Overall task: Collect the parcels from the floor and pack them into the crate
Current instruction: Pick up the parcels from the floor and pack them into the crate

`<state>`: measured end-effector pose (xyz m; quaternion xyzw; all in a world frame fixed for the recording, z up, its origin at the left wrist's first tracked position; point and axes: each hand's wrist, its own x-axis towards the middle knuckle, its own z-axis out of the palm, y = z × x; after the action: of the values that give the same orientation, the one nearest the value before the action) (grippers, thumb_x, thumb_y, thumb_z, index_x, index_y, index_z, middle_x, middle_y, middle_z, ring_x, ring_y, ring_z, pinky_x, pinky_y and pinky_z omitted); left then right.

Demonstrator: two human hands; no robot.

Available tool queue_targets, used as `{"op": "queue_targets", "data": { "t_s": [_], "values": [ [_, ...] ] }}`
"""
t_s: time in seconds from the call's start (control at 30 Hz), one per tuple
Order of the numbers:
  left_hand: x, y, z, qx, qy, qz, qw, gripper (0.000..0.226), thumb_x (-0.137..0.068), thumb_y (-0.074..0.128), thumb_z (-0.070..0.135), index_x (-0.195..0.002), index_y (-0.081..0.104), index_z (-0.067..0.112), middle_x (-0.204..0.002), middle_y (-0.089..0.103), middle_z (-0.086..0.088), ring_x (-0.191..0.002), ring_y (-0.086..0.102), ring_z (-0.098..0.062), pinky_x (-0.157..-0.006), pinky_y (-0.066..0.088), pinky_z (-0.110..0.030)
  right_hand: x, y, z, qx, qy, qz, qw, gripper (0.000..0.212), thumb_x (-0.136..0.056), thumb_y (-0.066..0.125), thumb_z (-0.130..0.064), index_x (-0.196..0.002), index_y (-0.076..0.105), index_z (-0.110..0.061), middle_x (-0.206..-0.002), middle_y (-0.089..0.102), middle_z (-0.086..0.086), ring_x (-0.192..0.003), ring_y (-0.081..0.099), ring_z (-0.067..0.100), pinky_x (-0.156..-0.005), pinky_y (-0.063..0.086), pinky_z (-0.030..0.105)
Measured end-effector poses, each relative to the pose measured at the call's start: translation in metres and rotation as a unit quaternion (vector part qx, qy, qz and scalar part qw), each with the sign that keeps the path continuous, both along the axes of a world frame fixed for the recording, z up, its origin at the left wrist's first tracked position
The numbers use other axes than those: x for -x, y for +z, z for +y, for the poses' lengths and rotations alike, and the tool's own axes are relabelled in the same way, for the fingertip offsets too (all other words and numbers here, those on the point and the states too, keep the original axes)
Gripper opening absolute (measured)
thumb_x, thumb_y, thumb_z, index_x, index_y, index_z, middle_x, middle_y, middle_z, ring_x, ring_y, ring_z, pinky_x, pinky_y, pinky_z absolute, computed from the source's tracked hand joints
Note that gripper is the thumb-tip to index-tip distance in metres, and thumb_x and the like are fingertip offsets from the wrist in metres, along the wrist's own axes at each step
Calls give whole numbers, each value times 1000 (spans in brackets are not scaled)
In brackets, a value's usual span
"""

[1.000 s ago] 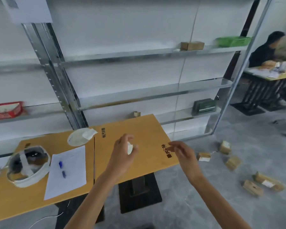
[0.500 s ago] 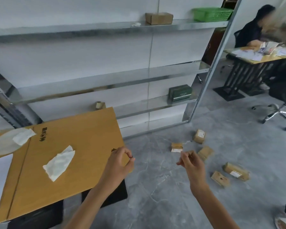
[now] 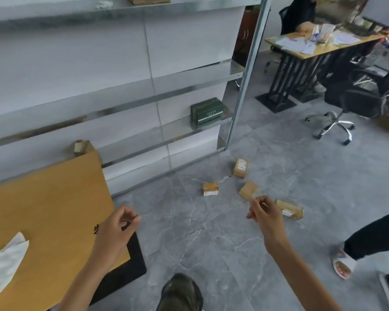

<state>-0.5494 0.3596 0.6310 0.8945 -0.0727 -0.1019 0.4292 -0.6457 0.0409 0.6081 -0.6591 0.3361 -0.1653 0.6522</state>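
Note:
Several small brown parcels lie on the grey floor ahead: one upright with a label [image 3: 240, 167], one with a white edge [image 3: 210, 188], a plain one [image 3: 248, 190] and a long wrapped one [image 3: 290, 209]. My right hand [image 3: 265, 215] hovers in front of them, fingers curled loosely, holding nothing. My left hand [image 3: 118, 230] hangs over the corner of the wooden table [image 3: 43, 209], fingers pinched together and empty. No crate is in view.
A metal shelf rack [image 3: 243, 86] stands against the wall with a green box [image 3: 207, 111] and a small parcel [image 3: 81, 146]. Another person's leg and slipper [image 3: 343, 263] stand at the right. An office chair [image 3: 355, 104] and a desk [image 3: 319, 48] are behind. A tissue [image 3: 5, 261] lies on the table.
My view has swung right and down from the table toward the floor parcels. Both hands have left the tabletop; the tissue stays there. Another person's foot has come into view.

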Motion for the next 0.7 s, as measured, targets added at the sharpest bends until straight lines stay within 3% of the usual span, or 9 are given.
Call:
{"op": "queue_targets", "data": {
  "t_s": [0.23,0.3,0.4,0.53,0.7],
  "values": [
    [-88,-41,3,-14,50,79,995,12,-85,65,20,-76,59,15,-77,65,-1,-78,62,-17,-62,41,-20,-90,-21,-33,7,-14,57,998,22,-93,55,-11,-71,54,-12,-56,56,3,-46,53,4,-43,39,7],
    [-126,-50,-2,-15,60,96,993,13,-85,66,21,-76,59,14,-73,64,-4,-73,60,-21,-56,37,-12,-121,-28,-42,0,-23,69,997,21,-93,56,-13,-72,55,-12,-57,57,2,-48,55,5,-46,42,10],
    [-185,-54,-14,-31,50,116,992,15,-85,66,21,-74,59,14,-68,61,-7,-67,56,-24,-49,33,-13,-162,-37,-51,-28,-48,96,994,18,-93,57,-16,-76,57,-10,-62,58,6,-52,57,8,-58,50,19],
    [-260,-64,-66,-64,-48,128,989,11,-86,64,15,-76,61,15,-71,63,-8,-68,59,-22,-57,40,-20,-211,-46,-63,-46,-70,118,989,13,-92,57,-14,-81,60,-8,-67,61,9,-48,60,4,-52,51,12],
    [-319,-93,-160,-106,-180,215,954,5,-89,60,20,-85,62,21,-76,65,4,-70,61,-8,-59,42,-12,-253,-65,-92,-68,-96,144,982,14,-92,57,-16,-86,61,-3,-67,63,9,-52,62,7,-54,53,14]
  ]
}}
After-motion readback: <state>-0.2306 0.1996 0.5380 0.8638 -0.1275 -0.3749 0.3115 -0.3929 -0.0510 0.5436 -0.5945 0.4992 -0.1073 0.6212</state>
